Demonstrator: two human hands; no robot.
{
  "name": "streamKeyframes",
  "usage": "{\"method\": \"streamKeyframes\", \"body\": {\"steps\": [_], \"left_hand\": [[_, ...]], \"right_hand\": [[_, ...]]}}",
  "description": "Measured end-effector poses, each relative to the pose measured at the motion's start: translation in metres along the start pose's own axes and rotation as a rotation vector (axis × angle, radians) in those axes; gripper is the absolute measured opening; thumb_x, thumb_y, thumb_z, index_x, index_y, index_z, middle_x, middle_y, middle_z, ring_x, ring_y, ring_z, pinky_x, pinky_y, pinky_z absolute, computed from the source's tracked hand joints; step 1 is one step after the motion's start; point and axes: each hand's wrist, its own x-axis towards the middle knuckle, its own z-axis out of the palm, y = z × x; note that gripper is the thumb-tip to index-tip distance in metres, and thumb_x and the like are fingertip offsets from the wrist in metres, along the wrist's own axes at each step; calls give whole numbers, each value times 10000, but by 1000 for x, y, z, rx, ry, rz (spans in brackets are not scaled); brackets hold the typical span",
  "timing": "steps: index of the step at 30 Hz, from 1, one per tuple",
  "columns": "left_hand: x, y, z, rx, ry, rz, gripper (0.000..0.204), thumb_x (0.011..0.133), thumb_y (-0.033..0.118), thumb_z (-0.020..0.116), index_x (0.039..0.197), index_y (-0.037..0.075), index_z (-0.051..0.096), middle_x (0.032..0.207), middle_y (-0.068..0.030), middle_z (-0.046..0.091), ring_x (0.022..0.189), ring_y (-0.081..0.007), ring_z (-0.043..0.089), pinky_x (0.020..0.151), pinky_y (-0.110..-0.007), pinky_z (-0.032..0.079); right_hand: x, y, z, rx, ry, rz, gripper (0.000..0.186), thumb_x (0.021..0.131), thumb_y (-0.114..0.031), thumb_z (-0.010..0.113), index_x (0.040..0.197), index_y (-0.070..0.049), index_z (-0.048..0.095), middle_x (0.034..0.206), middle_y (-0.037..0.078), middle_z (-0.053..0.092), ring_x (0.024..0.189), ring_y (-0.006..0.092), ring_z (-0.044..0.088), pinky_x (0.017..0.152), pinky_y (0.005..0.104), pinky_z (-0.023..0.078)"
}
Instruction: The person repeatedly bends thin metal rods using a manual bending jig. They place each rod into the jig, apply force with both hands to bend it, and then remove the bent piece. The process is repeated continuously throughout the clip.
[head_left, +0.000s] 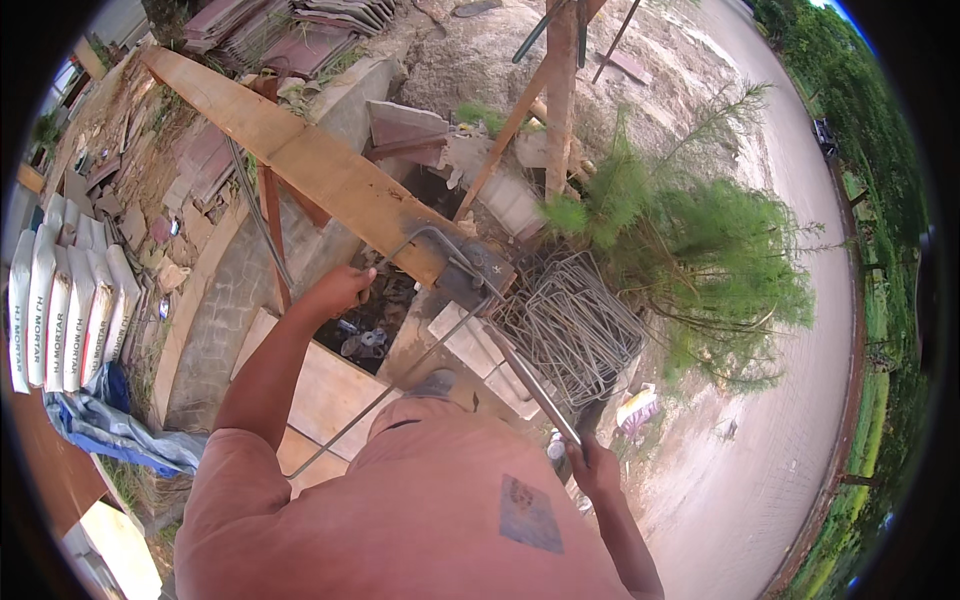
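While our left hand (pixel 345 290) clasps the bent rod (pixel 400 382) left of the metal plate (pixel 494 265) and our right hand (pixel 593 468) the lever (pixel 545 402) below it, we should turn smoothly.

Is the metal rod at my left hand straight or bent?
Bent: from your left hand, the metal rod runs to the end of the plank, turns there, and slants back toward your shirt.

left hand (pixel 346 292): fingers curled, arm extended forward | right hand (pixel 595 468): clenched, nearer the torso
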Motion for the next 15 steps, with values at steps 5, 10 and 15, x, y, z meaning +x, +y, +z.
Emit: {"method": "streamKeyframes", "body": {"steps": [5, 10, 15], "left_hand": [[-3, 5, -1, -42, 14, -15, 553, 952, 478, 480, 641, 29, 559, 464, -23, 401, 364, -131, 362, 363, -297, 273], [-12, 18, -2, -84, -4, -71, 553, 950, 474, 493, 636, 25, 564, 459, -18, 395, 372, -125, 362, 371, -301, 272], [-17, 31, -6, -10, -53, -174, 469, 955, 416, 486, 725, 22, 596, 599, -39, 513, 546, -146, 469, 537, -319, 365]], "right_hand": [[32, -35, -5, -50, -44, 25, 441, 909, -481, 531, 893, -41, 552, 753, 215, 640, 800, 432, 616, 702, 499, 464], [50, -1, -27, -85, 43, -78, 368, 834, -398, 617, 922, -41, 602, 760, 209, 649, 779, 414, 633, 689, 477, 486], [135, 21, -99, -262, 297, -266, 190, 718, -230, 661, 743, -60, 577, 683, 189, 607, 688, 399, 608, 607, 465, 473]]}}
